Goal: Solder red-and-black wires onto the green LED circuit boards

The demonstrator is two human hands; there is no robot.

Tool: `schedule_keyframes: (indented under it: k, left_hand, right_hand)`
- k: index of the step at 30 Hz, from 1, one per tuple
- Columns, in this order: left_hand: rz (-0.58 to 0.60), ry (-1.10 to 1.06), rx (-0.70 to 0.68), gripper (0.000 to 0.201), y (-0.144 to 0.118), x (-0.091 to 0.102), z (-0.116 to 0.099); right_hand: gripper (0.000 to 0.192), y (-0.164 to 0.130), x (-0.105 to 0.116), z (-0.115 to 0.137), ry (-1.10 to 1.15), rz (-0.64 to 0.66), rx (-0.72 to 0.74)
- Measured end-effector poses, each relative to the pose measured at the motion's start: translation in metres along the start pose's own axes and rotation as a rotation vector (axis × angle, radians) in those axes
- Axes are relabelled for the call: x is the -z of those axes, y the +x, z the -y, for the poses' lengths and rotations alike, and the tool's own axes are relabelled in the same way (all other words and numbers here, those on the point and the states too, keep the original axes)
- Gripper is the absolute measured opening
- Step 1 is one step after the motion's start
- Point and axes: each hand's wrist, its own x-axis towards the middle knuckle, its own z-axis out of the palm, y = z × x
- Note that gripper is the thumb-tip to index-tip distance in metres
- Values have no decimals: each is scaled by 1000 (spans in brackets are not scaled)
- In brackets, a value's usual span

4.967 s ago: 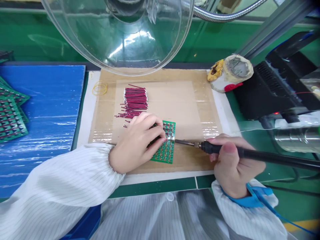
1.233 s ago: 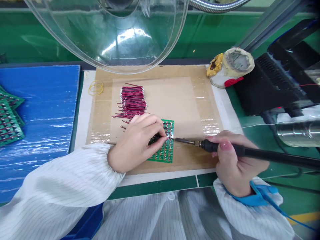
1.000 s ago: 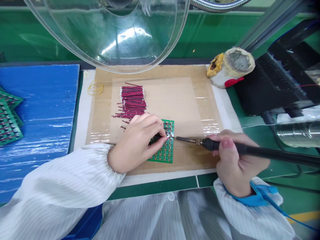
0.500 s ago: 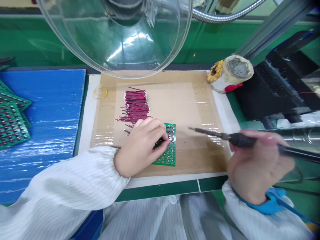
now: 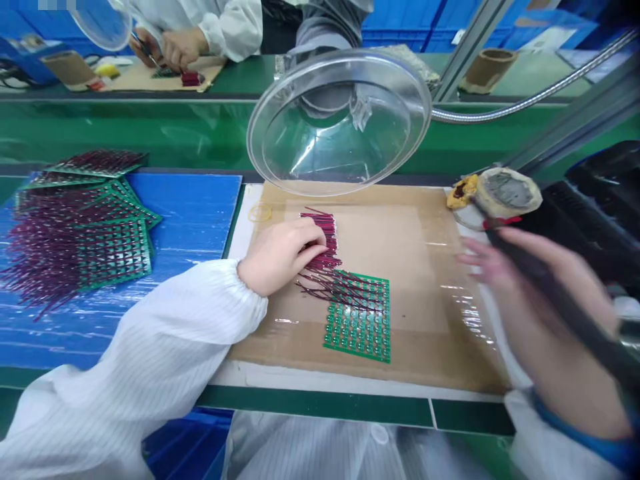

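Note:
My left hand (image 5: 285, 255) rests over the pile of short red and black wires (image 5: 325, 230), its thumb and fingers closed on some of them. How many it holds is hidden. Just below lies a green circuit board panel (image 5: 357, 330), with several wires attached along its upper rows and trailing left. In my right hand (image 5: 555, 313), blurred by motion, is a soldering iron (image 5: 533, 263). Its front end points at the yellow sponge (image 5: 463, 192) and the crusted can (image 5: 510, 190); whether the tip touches either cannot be made out.
Wired boards (image 5: 117, 250) are stacked on the blue sheet (image 5: 200, 227) at left. A clear fume hood (image 5: 340, 127) hangs over the cardboard mat (image 5: 425, 333). A yellow rubber band (image 5: 260, 213) lies near the mat's corner. Across the bench, another person's hands (image 5: 173, 50) work.
My left hand has left the board and moved up to the wire pile. My right hand has carried the soldering iron from beside the board to the sponge and can. The view has shifted.

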Motion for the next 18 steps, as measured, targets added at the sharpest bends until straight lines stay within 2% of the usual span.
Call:
schedule_keyframes:
  k: [2,5,8,10,15,18]
  left_hand:
    - [-57,-31,-5,13,-3,-1,0]
    - [-70,-23,-10,12,-7,-4,-4]
    - [13,31,-23,15,-7,-6,-4]
    - [23,7,-31,17,-6,-7,-2]
    - [-147,-183,-25,14,-10,-8,0]
    - [-195,-258,27,13,-14,-10,-4]
  right_hand:
    - [60,-20,-14,10,39,255,95]
    - [68,-41,-32,14,16,488,189]
    - [70,-48,-38,11,3,547,237]
    - [71,-49,-37,8,1,563,226]
    - [73,-47,-34,9,27,556,203]
    - [71,-45,-34,15,37,524,185]
